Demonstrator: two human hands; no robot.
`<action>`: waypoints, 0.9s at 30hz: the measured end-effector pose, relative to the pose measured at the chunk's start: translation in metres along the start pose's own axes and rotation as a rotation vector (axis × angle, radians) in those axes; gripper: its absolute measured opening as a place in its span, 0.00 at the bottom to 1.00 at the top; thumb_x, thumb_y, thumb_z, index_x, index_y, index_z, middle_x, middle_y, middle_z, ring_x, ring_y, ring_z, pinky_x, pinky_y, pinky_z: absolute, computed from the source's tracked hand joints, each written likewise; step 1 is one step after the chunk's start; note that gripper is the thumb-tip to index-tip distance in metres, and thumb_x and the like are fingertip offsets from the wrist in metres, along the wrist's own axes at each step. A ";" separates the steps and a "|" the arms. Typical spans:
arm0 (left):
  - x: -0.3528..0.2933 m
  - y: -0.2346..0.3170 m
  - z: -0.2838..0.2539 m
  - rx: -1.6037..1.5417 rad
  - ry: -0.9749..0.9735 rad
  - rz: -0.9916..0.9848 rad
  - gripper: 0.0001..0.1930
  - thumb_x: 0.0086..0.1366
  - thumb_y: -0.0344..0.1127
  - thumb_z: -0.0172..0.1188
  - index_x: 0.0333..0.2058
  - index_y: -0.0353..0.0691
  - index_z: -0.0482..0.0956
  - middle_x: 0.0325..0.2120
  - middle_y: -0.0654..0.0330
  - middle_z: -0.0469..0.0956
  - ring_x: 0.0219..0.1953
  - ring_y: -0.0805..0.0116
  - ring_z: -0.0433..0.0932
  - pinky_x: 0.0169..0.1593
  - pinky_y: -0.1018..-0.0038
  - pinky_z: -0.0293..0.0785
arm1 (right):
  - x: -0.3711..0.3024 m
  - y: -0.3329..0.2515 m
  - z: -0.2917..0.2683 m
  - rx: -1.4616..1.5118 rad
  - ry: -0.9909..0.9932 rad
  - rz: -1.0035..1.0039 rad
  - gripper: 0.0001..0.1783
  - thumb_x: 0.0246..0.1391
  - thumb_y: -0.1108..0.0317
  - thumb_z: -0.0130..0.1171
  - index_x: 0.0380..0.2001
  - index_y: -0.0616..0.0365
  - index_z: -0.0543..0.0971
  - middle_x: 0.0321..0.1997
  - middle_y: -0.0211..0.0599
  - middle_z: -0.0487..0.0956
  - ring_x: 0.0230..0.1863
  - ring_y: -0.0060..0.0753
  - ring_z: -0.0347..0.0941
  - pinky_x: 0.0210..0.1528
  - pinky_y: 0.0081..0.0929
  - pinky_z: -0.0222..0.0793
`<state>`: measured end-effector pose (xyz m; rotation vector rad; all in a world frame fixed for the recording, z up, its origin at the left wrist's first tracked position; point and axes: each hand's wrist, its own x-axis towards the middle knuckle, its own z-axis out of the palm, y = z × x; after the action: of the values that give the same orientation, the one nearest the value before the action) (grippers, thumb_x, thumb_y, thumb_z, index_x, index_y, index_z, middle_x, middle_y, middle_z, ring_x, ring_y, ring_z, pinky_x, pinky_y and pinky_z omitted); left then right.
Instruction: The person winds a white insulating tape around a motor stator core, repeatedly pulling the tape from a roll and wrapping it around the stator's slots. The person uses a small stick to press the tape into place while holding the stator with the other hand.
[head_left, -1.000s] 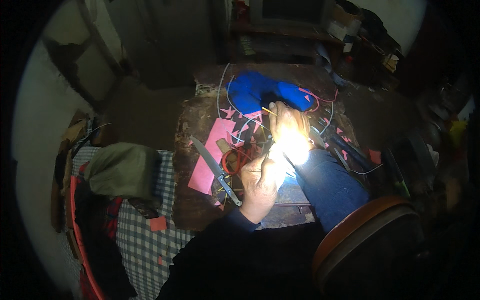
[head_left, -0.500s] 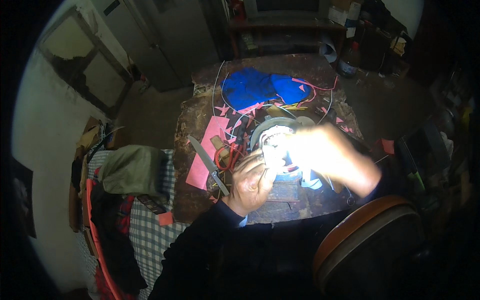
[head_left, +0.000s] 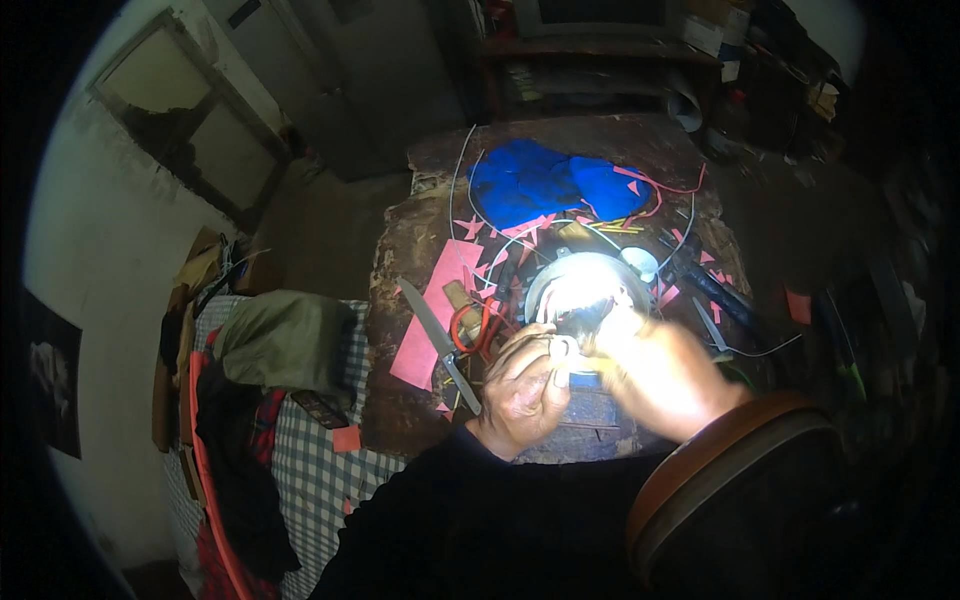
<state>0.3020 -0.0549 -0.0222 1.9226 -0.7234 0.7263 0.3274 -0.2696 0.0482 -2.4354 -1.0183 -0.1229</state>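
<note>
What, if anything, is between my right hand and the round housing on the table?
Nothing visible: your right hand overlaps the near right side of the round housing in this view. Blur and glare hide whether they touch. The knife lies off left.

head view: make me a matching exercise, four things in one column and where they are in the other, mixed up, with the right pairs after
1. knife
2. blue cloth
3. olive cloth
4. left hand

A. on the checked fabric, left of the table
B. fingers bent, at the near left of the round, brightly lit object
C. lying across the pink sheet
D. on the far part of the table

Pairs: 1-C, 2-D, 3-A, 4-B
</note>
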 end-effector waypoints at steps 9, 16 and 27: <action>-0.003 0.005 0.010 0.011 0.058 0.027 0.10 0.63 0.22 0.63 0.42 0.22 0.82 0.40 0.41 0.82 0.44 0.41 0.84 0.58 0.50 0.80 | 0.099 0.072 0.008 -0.054 0.053 -0.313 0.12 0.59 0.63 0.68 0.46 0.51 0.86 0.54 0.42 0.82 0.39 0.44 0.86 0.40 0.37 0.84; -0.010 -0.004 0.008 -0.008 0.039 0.055 0.10 0.64 0.23 0.64 0.42 0.21 0.82 0.41 0.40 0.82 0.44 0.40 0.84 0.54 0.50 0.82 | 0.109 0.079 0.008 -0.037 -0.042 -0.297 0.19 0.57 0.51 0.69 0.44 0.53 0.85 0.55 0.47 0.82 0.40 0.50 0.87 0.43 0.44 0.84; 0.002 0.016 0.004 -0.145 0.118 -0.111 0.07 0.71 0.25 0.62 0.43 0.25 0.84 0.42 0.43 0.84 0.48 0.45 0.84 0.57 0.55 0.80 | 0.098 0.057 -0.002 -0.036 0.040 -0.122 0.21 0.57 0.53 0.70 0.47 0.55 0.84 0.53 0.47 0.83 0.43 0.51 0.87 0.48 0.46 0.83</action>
<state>0.2927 -0.0649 -0.0135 1.7577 -0.5760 0.6927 0.4371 -0.2412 0.0531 -2.3926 -1.1561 -0.2316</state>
